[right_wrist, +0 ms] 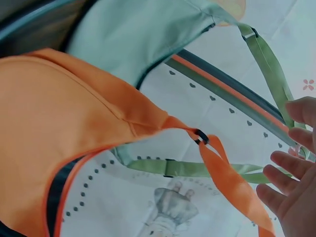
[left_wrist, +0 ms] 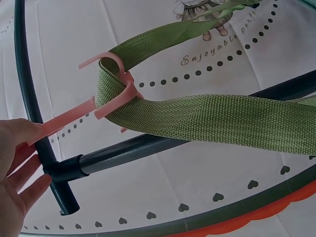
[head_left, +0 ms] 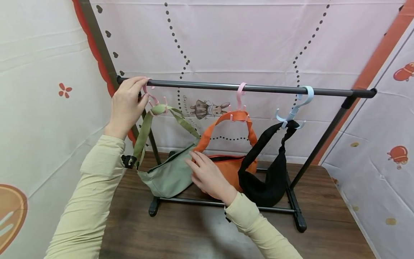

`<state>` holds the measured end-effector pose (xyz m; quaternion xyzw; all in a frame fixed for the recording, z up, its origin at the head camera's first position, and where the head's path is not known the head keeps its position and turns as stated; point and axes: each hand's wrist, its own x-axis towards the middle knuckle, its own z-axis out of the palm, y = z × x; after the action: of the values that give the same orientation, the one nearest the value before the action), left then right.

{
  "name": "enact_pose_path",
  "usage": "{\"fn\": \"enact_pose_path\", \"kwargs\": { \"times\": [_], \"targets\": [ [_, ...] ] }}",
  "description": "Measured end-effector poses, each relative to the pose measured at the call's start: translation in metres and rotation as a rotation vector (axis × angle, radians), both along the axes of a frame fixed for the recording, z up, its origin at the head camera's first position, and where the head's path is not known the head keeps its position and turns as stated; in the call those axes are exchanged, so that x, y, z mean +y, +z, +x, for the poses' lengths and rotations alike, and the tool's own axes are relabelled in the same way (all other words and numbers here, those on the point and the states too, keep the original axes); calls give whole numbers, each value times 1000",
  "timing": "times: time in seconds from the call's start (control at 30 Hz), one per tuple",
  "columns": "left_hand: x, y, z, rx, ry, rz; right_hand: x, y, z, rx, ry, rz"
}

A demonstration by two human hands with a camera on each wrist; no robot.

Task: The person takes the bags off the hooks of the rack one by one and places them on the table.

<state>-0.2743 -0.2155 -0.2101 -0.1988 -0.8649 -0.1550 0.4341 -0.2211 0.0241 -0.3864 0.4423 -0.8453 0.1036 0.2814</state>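
At the rail's left end my left hand (head_left: 127,102) pinches a pink hook (left_wrist: 66,118) between thumb and fingers, where it goes over the bar. From its lower prongs hangs the green strap (left_wrist: 197,118) of a pale green shoulder bag (head_left: 171,176). My right hand (head_left: 211,176), fingers spread and holding nothing, is in front of the orange bag (head_left: 226,169), overlapping its left edge in the head view. The orange bag's strap (right_wrist: 232,187) runs past the fingers in the right wrist view. A second pink hook (head_left: 239,95) carries the orange bag.
A black bag (head_left: 265,183) hangs from a light blue hook (head_left: 299,106) at the right. The black rack's rail (head_left: 200,85) spans above all three bags, and its base bar (head_left: 200,202) lies low over the brown wooden table (head_left: 168,233). Printed cloth (head_left: 242,43) surrounds the back and sides.
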Motion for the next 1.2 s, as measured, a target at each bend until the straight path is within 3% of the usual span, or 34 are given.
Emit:
{"fn": "enact_pose_path", "kwargs": {
  "times": [0.57,0.87,1.2],
  "targets": [
    [0,2,0,-1,8,27,-18,46,-31,63,42,-88],
    [1,2,0,-16,11,39,-30,72,-49,87,16,-167],
    [1,0,0,-6,8,42,-41,90,-66,70,-23,-219]
  ]
}}
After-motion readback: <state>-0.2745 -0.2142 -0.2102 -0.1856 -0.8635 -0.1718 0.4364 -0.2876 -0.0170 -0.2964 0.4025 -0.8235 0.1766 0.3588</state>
